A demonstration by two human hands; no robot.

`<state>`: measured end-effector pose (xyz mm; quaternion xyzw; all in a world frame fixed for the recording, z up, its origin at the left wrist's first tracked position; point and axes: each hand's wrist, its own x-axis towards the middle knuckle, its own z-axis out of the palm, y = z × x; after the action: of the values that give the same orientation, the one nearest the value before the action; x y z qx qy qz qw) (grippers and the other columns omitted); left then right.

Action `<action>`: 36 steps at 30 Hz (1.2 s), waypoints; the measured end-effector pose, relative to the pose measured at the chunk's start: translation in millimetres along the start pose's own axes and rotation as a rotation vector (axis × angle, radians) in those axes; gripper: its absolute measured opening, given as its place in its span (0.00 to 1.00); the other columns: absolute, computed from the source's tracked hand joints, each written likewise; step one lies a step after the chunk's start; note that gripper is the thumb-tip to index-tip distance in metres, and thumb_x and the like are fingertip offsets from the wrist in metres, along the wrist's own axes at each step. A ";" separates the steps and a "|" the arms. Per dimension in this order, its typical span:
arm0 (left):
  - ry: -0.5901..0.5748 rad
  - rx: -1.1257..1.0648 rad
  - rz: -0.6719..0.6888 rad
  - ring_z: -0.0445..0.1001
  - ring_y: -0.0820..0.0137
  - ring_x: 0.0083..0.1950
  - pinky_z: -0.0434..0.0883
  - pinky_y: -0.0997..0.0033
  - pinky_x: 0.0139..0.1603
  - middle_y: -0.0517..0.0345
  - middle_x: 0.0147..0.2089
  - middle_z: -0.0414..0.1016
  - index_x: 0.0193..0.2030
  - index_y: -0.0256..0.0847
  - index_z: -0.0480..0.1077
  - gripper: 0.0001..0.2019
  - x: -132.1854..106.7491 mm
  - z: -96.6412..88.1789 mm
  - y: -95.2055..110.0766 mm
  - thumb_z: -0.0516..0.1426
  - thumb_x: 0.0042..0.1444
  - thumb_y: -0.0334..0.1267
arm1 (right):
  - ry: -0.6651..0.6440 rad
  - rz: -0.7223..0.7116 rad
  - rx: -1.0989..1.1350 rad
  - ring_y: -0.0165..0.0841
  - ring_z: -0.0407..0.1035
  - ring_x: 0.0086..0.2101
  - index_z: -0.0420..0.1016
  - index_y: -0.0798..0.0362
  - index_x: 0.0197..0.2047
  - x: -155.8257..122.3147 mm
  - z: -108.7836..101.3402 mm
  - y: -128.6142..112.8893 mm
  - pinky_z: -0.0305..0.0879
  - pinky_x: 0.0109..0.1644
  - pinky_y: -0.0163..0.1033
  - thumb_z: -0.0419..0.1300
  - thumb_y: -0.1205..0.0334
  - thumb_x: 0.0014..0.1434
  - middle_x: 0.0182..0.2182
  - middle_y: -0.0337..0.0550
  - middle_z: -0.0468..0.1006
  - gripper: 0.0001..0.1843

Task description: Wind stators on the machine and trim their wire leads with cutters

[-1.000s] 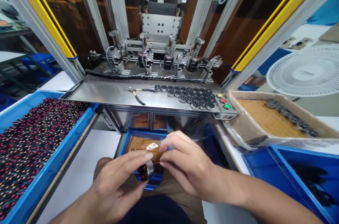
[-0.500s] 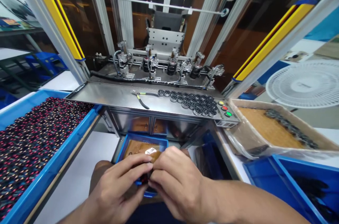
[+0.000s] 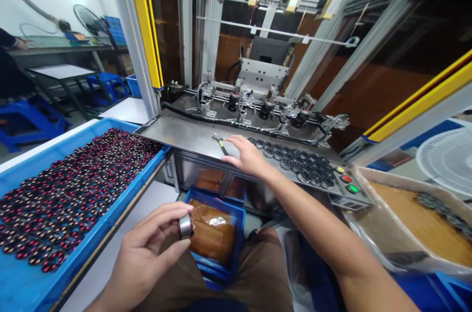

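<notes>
My left hand (image 3: 153, 248) holds a small wound motor stator (image 3: 185, 226) between thumb and fingertips, above my lap. Its silver metal band faces me, with dark and red bits at its edges. Over the steel shelf, my right hand (image 3: 245, 154) reaches out with thumb and fingers apart. It is at the pliers (image 3: 222, 144), which lie on the shelf and are partly hidden by the fingers. Just right of that hand stand rows of black and silver rings (image 3: 298, 159).
A blue tray (image 3: 84, 248) at left is full of wound stators. Behind the shelf stands a machine with several fixtures (image 3: 265, 109). Yellow, red and green buttons (image 3: 345, 179) sit at the shelf's right end, beside a lined box (image 3: 401, 218). A blue bin (image 3: 239, 233) stands below.
My hands were together over a small part; now they are apart. The right hand has moved forward to the pliers, while the left keeps the stator. The view has turned left.
</notes>
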<state>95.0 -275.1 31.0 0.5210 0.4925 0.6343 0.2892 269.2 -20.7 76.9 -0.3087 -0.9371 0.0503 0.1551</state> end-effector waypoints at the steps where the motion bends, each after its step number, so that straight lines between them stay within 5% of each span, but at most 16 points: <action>1: 0.036 -0.032 -0.012 0.78 0.62 0.55 0.77 0.71 0.53 0.52 0.54 0.78 0.50 0.49 0.77 0.19 -0.3 1.9 -1.1 0.64 0.52 0.26 | -0.010 0.043 -0.023 0.49 0.59 0.61 0.63 0.63 0.61 14.8 10.6 9.4 0.57 0.64 0.51 0.64 0.51 0.60 0.60 0.65 0.65 0.34; 3: 0.081 -0.079 -0.027 0.77 0.63 0.56 0.76 0.71 0.54 0.53 0.55 0.77 0.50 0.48 0.77 0.19 -1.1 4.0 -2.8 0.64 0.53 0.26 | -0.050 0.105 -0.057 0.53 0.58 0.61 0.61 0.64 0.63 34.4 28.2 23.0 0.56 0.64 0.57 0.64 0.49 0.59 0.61 0.67 0.64 0.37; 7: 0.115 -0.141 -0.059 0.75 0.64 0.57 0.76 0.73 0.55 0.54 0.56 0.76 0.51 0.49 0.76 0.19 -3.3 1.6 -5.0 0.64 0.53 0.27 | -0.122 0.154 -0.083 0.49 0.63 0.58 0.65 0.54 0.61 43.2 41.7 34.8 0.58 0.61 0.62 0.60 0.48 0.62 0.59 0.53 0.67 0.29; 17: 0.143 -0.205 -0.158 0.79 0.63 0.52 0.78 0.71 0.52 0.50 0.56 0.75 0.50 0.44 0.77 0.17 -1.4 8.0 -1.6 0.65 0.53 0.28 | -0.062 0.213 0.210 0.41 0.69 0.51 0.72 0.55 0.51 34.9 31.0 45.8 0.65 0.56 0.55 0.60 0.55 0.64 0.52 0.48 0.73 0.16; 20: 0.141 -0.195 -0.153 0.79 0.63 0.52 0.77 0.71 0.52 0.50 0.56 0.76 0.50 0.44 0.77 0.17 -3.0 9.3 0.6 0.65 0.53 0.28 | 0.001 0.250 0.432 0.39 0.73 0.44 0.70 0.58 0.53 24.5 18.2 46.7 0.69 0.51 0.50 0.49 0.52 0.69 0.44 0.50 0.77 0.20; 24: 0.144 -0.179 -0.144 0.80 0.63 0.51 0.78 0.72 0.51 0.50 0.55 0.77 0.49 0.45 0.78 0.17 -4.2 10.9 4.0 0.65 0.52 0.28 | 0.022 0.230 0.761 0.38 0.75 0.35 0.60 0.61 0.60 -31.8 10.7 15.7 0.73 0.43 0.47 0.27 0.51 0.70 0.38 0.55 0.78 0.32; 26: 0.134 -0.168 -0.146 0.80 0.63 0.51 0.77 0.73 0.52 0.51 0.54 0.78 0.49 0.46 0.78 0.17 -4.0 12.9 5.5 0.65 0.52 0.28 | 0.005 0.205 0.888 0.37 0.74 0.34 0.59 0.58 0.59 -78.3 17.3 -14.0 0.73 0.40 0.45 0.33 0.45 0.69 0.38 0.53 0.77 0.31; 28: 0.114 -0.152 -0.152 0.79 0.64 0.52 0.77 0.74 0.52 0.52 0.54 0.78 0.49 0.46 0.78 0.17 -3.5 16.5 6.4 0.65 0.52 0.27 | -0.044 0.200 1.138 0.35 0.72 0.32 0.60 0.53 0.60 -127.2 29.0 -46.7 0.72 0.38 0.43 0.52 0.40 0.62 0.38 0.48 0.75 0.32; 30: 0.091 -0.136 -0.162 0.79 0.65 0.53 0.75 0.74 0.55 0.53 0.54 0.77 0.49 0.47 0.78 0.17 -2.9 21.7 6.8 0.65 0.53 0.27 | -0.095 0.241 1.327 0.34 0.71 0.34 0.57 0.49 0.63 -168.4 41.5 -75.7 0.71 0.39 0.42 0.62 0.46 0.58 0.38 0.45 0.73 0.34; 36: 0.023 -0.106 -0.201 0.77 0.65 0.55 0.74 0.73 0.57 0.53 0.56 0.76 0.50 0.47 0.76 0.17 -2.4 41.0 5.5 0.64 0.54 0.28 | -0.040 0.083 1.214 0.39 0.74 0.44 0.55 0.48 0.66 -211.1 52.1 -103.8 0.71 0.50 0.48 0.61 0.67 0.54 0.46 0.52 0.76 0.38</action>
<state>135.3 -265.9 34.1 0.4458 0.5112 0.6332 0.3728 354.7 -229.6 -7.5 -0.2003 -0.7311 0.5873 0.2836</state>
